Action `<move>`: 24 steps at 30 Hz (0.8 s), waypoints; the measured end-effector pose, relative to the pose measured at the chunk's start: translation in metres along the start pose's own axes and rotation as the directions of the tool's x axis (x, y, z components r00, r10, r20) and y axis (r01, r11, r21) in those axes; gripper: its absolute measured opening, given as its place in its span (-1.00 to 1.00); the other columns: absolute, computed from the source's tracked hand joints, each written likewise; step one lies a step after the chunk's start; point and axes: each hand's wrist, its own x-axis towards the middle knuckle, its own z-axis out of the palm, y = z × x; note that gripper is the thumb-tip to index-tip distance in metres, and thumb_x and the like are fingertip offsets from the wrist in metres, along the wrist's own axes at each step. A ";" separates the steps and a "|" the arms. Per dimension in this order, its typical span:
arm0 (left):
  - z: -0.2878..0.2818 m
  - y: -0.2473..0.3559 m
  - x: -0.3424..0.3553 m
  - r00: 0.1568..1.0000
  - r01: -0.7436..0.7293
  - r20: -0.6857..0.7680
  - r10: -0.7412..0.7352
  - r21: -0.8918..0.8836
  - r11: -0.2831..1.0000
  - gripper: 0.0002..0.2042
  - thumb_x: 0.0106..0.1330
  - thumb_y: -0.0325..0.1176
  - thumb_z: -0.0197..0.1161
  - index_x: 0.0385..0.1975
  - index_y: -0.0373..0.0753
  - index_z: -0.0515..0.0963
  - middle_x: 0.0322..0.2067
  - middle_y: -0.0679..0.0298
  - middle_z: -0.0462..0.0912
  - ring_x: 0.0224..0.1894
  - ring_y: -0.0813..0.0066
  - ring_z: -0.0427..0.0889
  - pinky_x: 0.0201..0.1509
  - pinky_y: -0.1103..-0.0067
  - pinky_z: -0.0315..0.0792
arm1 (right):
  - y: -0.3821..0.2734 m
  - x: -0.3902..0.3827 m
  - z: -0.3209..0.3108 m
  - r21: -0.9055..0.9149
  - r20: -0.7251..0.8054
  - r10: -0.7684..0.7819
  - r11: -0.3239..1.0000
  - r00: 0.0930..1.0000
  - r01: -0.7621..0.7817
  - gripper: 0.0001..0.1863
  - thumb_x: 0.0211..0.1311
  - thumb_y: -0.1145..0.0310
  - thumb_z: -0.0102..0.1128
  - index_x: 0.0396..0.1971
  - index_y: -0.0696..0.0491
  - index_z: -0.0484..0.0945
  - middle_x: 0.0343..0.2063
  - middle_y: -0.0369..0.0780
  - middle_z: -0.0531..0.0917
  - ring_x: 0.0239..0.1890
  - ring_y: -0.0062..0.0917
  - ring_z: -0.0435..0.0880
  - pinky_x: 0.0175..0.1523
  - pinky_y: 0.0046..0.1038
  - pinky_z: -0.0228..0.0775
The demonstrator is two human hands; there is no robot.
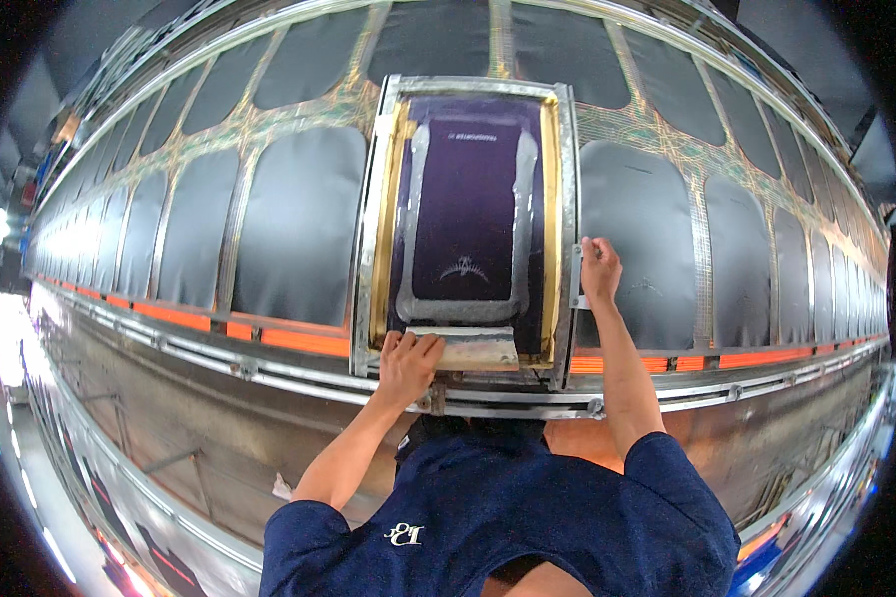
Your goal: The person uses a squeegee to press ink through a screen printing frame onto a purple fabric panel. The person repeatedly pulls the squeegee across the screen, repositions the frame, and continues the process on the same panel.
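Observation:
A screen printing frame (569,179) with metal sides lies in front of me, its mesh (465,209) dark purple with a grey band round a printed area. Along the near end of the mesh rests a squeegee (478,348) with a pale, wide blade holder. My left hand (408,364) is closed over the squeegee's left end. By the frame's right side is my right hand (600,273), fingers curled and drawn together beside a small pale tab (579,301) on that side. What the right fingers pinch, if anything, is too small to tell.
Rows of black rounded panels (304,224) lie on a long table under and beside the frame. An orange strip (289,338) and a metal rail (309,386) run along its near edge. Another long table (119,478) stands behind me at left.

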 end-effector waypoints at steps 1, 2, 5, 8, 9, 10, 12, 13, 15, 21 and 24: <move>0.001 -0.007 0.013 1.000 -0.013 0.013 0.013 -0.002 1.000 -0.50 -0.12 -0.41 0.48 -0.05 -0.14 0.63 -0.06 0.40 0.65 -0.15 0.37 0.59 0.06 0.35 0.35 | 0.006 0.003 0.002 -0.011 -0.010 -0.010 1.000 1.000 0.010 -0.65 0.36 0.10 0.23 -0.31 0.13 0.61 -0.43 -0.06 0.68 -0.32 -0.13 0.69 -0.16 -0.23 0.47; 0.000 -0.013 0.028 0.999 -0.037 -0.008 0.037 -0.024 0.999 -0.59 -0.03 -0.46 0.43 -0.09 -0.14 0.64 -0.10 0.38 0.67 -0.17 0.35 0.60 0.03 0.33 0.36 | 0.017 0.005 0.008 -0.024 -0.014 -0.022 0.999 1.000 0.021 -0.65 0.37 0.09 0.22 -0.30 0.13 0.61 -0.41 -0.04 0.69 -0.29 -0.09 0.70 -0.14 -0.21 0.48; 0.018 -0.051 0.087 0.978 -0.088 -0.190 0.087 0.001 0.996 -0.70 0.07 -0.49 0.36 -0.15 -0.15 0.66 -0.15 0.35 0.70 -0.21 0.34 0.62 0.01 0.33 0.36 | 0.017 0.005 0.007 -0.089 0.045 -0.001 0.996 0.999 0.005 -0.63 0.37 0.06 0.19 -0.24 0.12 0.62 -0.34 0.01 0.70 -0.19 0.03 0.69 -0.06 -0.12 0.48; 0.032 -0.101 0.169 0.998 -0.054 -0.045 0.054 -0.004 0.999 -0.75 0.11 -0.43 0.36 -0.17 -0.11 0.69 -0.10 0.34 0.75 -0.14 0.31 0.64 0.03 0.25 0.39 | -0.001 0.006 -0.008 -0.251 0.159 0.089 0.967 0.983 -0.047 -0.65 0.38 0.08 0.18 -0.22 0.10 0.64 -0.32 0.01 0.72 -0.17 0.02 0.69 -0.02 -0.11 0.49; 0.038 -0.121 0.201 0.999 -0.042 0.013 0.041 0.011 0.999 -0.75 0.08 -0.44 0.37 -0.20 -0.11 0.69 -0.11 0.36 0.75 -0.14 0.33 0.64 -0.01 0.26 0.39 | -0.016 0.008 -0.014 -0.344 0.208 0.139 0.937 0.968 -0.061 -0.66 0.38 0.09 0.19 -0.22 0.09 0.65 -0.31 -0.01 0.72 -0.16 0.01 0.69 0.00 -0.11 0.49; 0.041 -0.139 0.231 0.992 -0.087 -0.083 0.092 0.057 0.995 -0.76 0.04 -0.46 0.34 -0.26 -0.08 0.67 -0.17 0.39 0.73 -0.19 0.35 0.63 -0.02 0.29 0.38 | -0.027 0.017 -0.016 -0.432 0.247 0.193 0.899 0.950 -0.071 -0.68 0.38 0.10 0.19 -0.22 0.08 0.66 -0.30 -0.03 0.73 -0.15 0.00 0.69 0.01 -0.10 0.50; 0.044 -0.166 0.292 0.956 -0.149 -0.240 0.168 0.095 0.984 -0.78 -0.01 -0.48 0.32 -0.34 -0.06 0.66 -0.25 0.40 0.71 -0.24 0.35 0.63 -0.04 0.31 0.37 | -0.039 0.049 -0.014 -0.350 0.295 0.079 0.936 0.952 0.031 -0.67 0.36 0.09 0.23 -0.16 0.06 0.67 -0.22 -0.06 0.74 -0.05 -0.05 0.68 0.09 -0.12 0.48; 0.045 -0.175 0.323 0.934 -0.178 -0.300 0.196 0.086 0.980 -0.79 -0.02 -0.47 0.33 -0.35 -0.07 0.67 -0.28 0.40 0.72 -0.26 0.34 0.63 -0.04 0.30 0.38 | -0.051 0.067 -0.013 -0.262 0.278 -0.025 0.960 0.960 0.101 -0.65 0.34 0.07 0.25 -0.12 0.05 0.66 -0.17 -0.07 0.73 0.00 -0.08 0.66 0.14 -0.13 0.46; 0.042 -0.194 0.366 0.964 -0.177 -0.212 0.162 -0.054 0.983 -0.84 -0.03 -0.42 0.38 -0.40 -0.07 0.69 -0.34 0.38 0.73 -0.28 0.31 0.65 -0.04 0.29 0.39 | -0.091 0.107 -0.002 -0.035 0.196 -0.286 0.954 0.938 0.299 -0.57 0.30 0.03 0.31 -0.02 0.04 0.65 -0.06 -0.10 0.71 0.11 -0.15 0.61 0.24 -0.16 0.40; 0.009 -0.224 0.422 0.999 -0.049 0.001 0.049 -0.071 0.996 -0.79 0.02 -0.13 0.54 -0.42 -0.05 0.74 -0.40 0.26 0.75 -0.27 0.16 0.71 -0.05 0.27 0.47 | -0.211 0.211 0.080 -0.170 0.569 -0.538 0.663 0.622 0.729 -0.51 0.18 -0.02 0.40 -0.04 0.03 0.67 -0.08 -0.10 0.71 0.09 -0.15 0.60 0.33 -0.17 0.30; 0.016 -0.220 0.445 0.998 -0.019 0.056 0.022 -0.049 0.999 -0.78 0.03 -0.09 0.53 -0.42 -0.04 0.74 -0.42 0.24 0.74 -0.27 0.13 0.71 -0.06 0.24 0.49 | -0.188 0.244 0.122 -0.311 0.614 -0.525 0.525 0.590 0.792 -0.66 0.08 0.06 0.46 -0.27 0.00 0.71 -0.29 -0.13 0.74 -0.04 -0.20 0.65 0.11 -0.17 0.43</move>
